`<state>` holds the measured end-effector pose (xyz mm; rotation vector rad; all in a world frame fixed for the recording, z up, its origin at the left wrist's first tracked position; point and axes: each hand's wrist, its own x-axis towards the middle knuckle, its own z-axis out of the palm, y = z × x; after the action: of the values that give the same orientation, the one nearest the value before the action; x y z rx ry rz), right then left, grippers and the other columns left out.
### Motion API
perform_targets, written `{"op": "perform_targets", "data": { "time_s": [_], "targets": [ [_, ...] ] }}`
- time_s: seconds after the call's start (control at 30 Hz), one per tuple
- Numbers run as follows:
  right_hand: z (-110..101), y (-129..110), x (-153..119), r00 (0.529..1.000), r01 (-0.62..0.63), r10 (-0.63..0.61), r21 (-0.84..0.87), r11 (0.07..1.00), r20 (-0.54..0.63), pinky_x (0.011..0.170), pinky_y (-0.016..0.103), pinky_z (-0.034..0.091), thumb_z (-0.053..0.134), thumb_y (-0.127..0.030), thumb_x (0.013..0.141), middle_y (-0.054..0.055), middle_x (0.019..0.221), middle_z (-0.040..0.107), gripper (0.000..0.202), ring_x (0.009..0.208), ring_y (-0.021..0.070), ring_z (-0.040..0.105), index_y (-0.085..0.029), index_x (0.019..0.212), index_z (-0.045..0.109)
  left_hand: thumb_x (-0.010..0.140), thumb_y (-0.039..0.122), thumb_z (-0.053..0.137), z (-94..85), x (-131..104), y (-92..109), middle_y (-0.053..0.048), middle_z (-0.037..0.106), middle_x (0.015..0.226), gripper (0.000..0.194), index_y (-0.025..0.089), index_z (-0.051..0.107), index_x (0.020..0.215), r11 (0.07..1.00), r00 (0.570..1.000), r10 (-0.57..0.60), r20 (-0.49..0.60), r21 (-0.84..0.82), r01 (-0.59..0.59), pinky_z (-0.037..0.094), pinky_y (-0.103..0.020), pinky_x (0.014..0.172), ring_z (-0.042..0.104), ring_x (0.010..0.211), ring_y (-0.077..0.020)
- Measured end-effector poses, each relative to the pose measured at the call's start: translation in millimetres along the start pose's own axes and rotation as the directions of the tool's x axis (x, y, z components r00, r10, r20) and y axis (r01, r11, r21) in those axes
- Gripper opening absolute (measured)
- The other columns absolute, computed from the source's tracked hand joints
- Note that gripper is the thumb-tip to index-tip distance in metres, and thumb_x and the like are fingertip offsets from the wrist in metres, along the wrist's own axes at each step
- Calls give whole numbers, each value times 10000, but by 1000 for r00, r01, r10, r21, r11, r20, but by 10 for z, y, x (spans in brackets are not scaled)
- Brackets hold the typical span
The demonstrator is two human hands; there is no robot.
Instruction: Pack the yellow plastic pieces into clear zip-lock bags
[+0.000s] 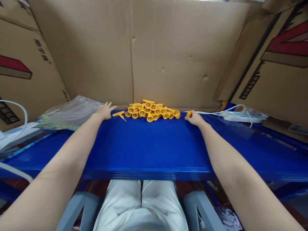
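Observation:
Several yellow corkscrews (154, 110) lie heaped at the back of the blue table, their round bell-shaped ends mostly facing me. Left of the heap, a yellow corkscrew handle with a bare metal spiral (121, 115) lies by itself. My left hand (105, 111) is open, fingers spread, between that loose handle and the clear plastic bags. To the right of the heap, my right hand (194, 118) is closed around a small yellow corkscrew part (189, 114); only its end shows, the rest being hidden by the fingers.
Clear plastic bags (74, 110) lie in a stack at the left. A white power strip (244, 117) with cables lies at the right. Tall cardboard (178, 48) walls off the back and sides of the blue table (149, 147).

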<state>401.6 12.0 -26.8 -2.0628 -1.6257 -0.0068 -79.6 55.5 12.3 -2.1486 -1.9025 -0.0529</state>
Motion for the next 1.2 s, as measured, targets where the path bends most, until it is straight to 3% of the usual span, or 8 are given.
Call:
{"op": "perform_targets", "data": {
  "time_s": [0.17, 0.43, 0.53, 0.67, 0.8, 0.9, 1.07, 1.2],
  "targets": [
    [-2, -12, -10, 1000, -3, 3, 14, 1000, 12, 709, 264, 448, 627, -278, 786, 131, 1005, 659, 320, 888, 216, 622, -134, 1058, 540, 646, 172, 521, -107, 78, 309, -48, 623, 1232, 697, 314, 500, 1328, 990, 966, 143, 216, -51, -135, 432, -268, 890, 582, 1109, -252],
    [31, 7, -2, 1000, -1, 0, 29, 1000, 10, 730, 284, 455, 626, -293, 779, 127, 992, 659, 311, 882, 221, 623, -149, 1040, 537, 628, 177, 554, -265, 53, 490, -86, 689, 1051, 457, 259, 653, 1066, 986, 973, 163, 166, 12, -167, 454, -275, 784, 636, 945, -251],
    [51, 29, 13, 1000, -4, 5, 14, 1000, -18, 736, 300, 461, 621, -300, 779, 129, 995, 657, 315, 891, 232, 623, -155, 1046, 537, 666, 200, 541, -394, 38, 425, -82, 680, 999, 399, 240, 610, 1057, 987, 985, 159, 72, -18, -158, 456, -284, 749, 635, 876, -239],
    [70, 36, 23, 999, -14, 13, -24, 1000, -49, 756, 325, 460, 604, -294, 787, 150, 1029, 645, 364, 920, 250, 618, -158, 1108, 502, 736, 246, 505, -658, -32, 434, -82, 653, 1039, 365, 217, 573, 1093, 982, 982, 75, -173, -161, -103, 442, -291, 794, 607, 927, -233],
    [42, -48, 11, 996, 2, -3, -11, 1000, -86, 786, 360, 449, 609, -266, 773, 152, 1036, 640, 391, 936, 273, 608, -171, 1127, 475, 793, 308, 458, -960, -249, 644, -70, 642, 1055, 385, 199, 557, 1149, 940, 911, -92, -403, -337, -55, 423, -325, 852, 577, 967, -233],
    [-22, -210, -16, 985, 71, -70, 2, 997, -155, 819, 367, 437, 605, -238, 764, 117, 1034, 644, 322, 971, 267, 591, -203, 1068, 502, 823, 348, 417, -1086, -447, 859, -40, 649, 1015, 394, 194, 567, 1153, 891, 875, -160, -458, -448, -71, 423, -317, 844, 576, 955, -217],
    [-169, -638, -127, 913, 323, -278, 115, 939, -298, 904, 444, 395, 567, -256, 798, 84, 1156, 616, 275, 1100, 281, 533, -236, 1072, 551, 816, 372, 427, -921, -647, 1122, -29, 671, 955, 389, 201, 597, 1122, 856, 869, -150, -471, -502, -125, 438, -286, 790, 600, 885, -193],
    [-217, -993, -291, 802, 581, -527, 166, 797, -282, 923, 424, 396, 546, -211, 805, 90, 1172, 604, 338, 1102, 252, 542, -213, 1142, 570, 768, 378, 504, -622, -695, 1188, -39, 689, 938, 374, 227, 625, 1088, 876, 917, -77, -393, -466, -126, 450, -295, 773, 622, 876, -220]
  ]
}}
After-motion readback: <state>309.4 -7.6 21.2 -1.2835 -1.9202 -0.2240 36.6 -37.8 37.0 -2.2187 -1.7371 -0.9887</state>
